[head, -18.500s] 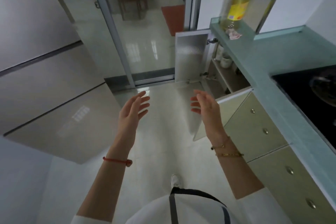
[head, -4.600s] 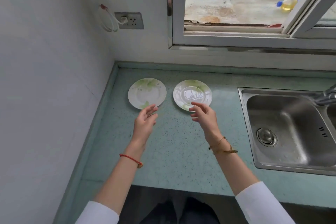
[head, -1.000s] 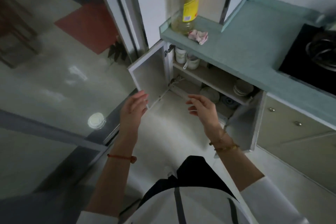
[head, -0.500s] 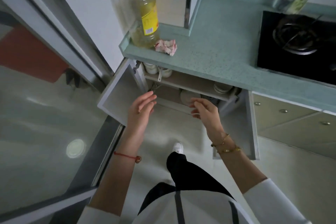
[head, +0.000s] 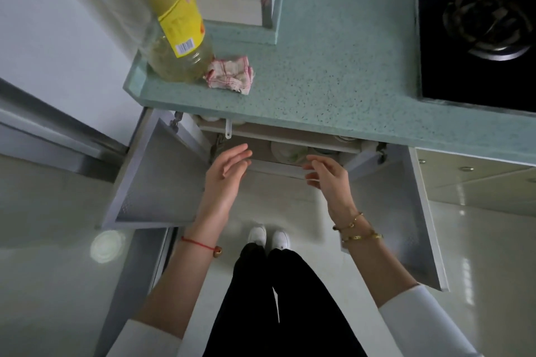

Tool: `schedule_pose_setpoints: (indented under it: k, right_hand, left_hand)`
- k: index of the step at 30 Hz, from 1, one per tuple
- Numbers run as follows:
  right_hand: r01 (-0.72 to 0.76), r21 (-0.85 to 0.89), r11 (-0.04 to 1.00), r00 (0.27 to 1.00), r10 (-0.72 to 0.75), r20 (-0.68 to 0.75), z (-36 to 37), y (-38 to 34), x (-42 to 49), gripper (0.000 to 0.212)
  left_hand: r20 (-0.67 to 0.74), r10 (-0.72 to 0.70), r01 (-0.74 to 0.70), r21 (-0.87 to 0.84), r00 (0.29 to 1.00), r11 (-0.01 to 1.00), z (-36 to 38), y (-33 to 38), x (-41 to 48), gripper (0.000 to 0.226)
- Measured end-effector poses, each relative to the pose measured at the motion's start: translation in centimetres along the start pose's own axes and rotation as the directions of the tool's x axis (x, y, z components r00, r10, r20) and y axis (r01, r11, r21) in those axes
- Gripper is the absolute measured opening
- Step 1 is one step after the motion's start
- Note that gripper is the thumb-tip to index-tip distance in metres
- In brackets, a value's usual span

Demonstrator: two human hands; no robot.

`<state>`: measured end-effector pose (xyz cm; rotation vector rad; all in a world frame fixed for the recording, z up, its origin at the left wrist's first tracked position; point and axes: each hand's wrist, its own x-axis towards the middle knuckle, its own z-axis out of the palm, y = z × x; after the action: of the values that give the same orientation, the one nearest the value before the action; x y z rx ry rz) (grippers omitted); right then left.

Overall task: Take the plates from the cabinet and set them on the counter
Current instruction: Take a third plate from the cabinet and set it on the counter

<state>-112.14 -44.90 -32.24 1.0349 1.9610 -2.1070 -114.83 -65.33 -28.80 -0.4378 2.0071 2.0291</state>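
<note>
The cabinet (head: 290,151) under the speckled green counter (head: 333,72) stands with both doors swung wide: the left door (head: 156,177) and the right door (head: 406,211) show their pale textured insides. Inside, a white plate with green markings (head: 287,152) stands on the lower level, just past the front edge and between the two hands; only its upper part shows below the shelf (head: 278,135). Other crockery on the shelf is mostly hidden by the counter's edge: a few white rims at the left, a white handle (head: 228,129) hanging over the shelf front, and a rim at the right (head: 345,138) that cannot be identified.

The left hand (head: 229,171) reaches toward the cabinet mouth, fingers loosely spread, its grip apart and empty. The right hand (head: 327,174) is level with it, fingers curled a little, its grip also apart and holding nothing; its fingertips lie near the plate, but whether they touch it cannot be told.

On the counter's left end stands a large clear plastic bottle (head: 174,23) partly filled with yellowish liquid, its top cut off by the frame. Its yellow label carries a barcode; the print is too blurred to read. A crumpled pink-and-white checked cloth (head: 230,74) lies touching the bottle's base. At the right, a black gas hob (head: 475,38) is cut off by the frame.
</note>
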Motion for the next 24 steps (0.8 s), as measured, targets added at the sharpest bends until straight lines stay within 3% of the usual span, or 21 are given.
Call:
schedule_pose_setpoints:
  k: [12,20,24]
  right_hand:
    - [0.025,-0.048,0.999,0.988,-0.032,-0.148,1.9,20.2,22.2,0.022]
    - [0.061,-0.213,0.975,0.983,-0.095,-0.155,2.2,35.4,39.9,0.016]
    - [0.092,-0.312,0.946,0.977,-0.146,-0.155,2.4,40.4,47.6,0.024]
  left_hand:
    - [0.132,-0.005,-0.017,0.166,0.991,0.986,2.4,-23.0,19.3,0.031]
    - [0.098,0.033,-0.052,0.198,0.995,0.979,4.1,-40.4,35.5,0.020]
    - [0.130,0.044,-0.082,0.302,0.991,0.950,6.2,-46.8,42.6,0.031]
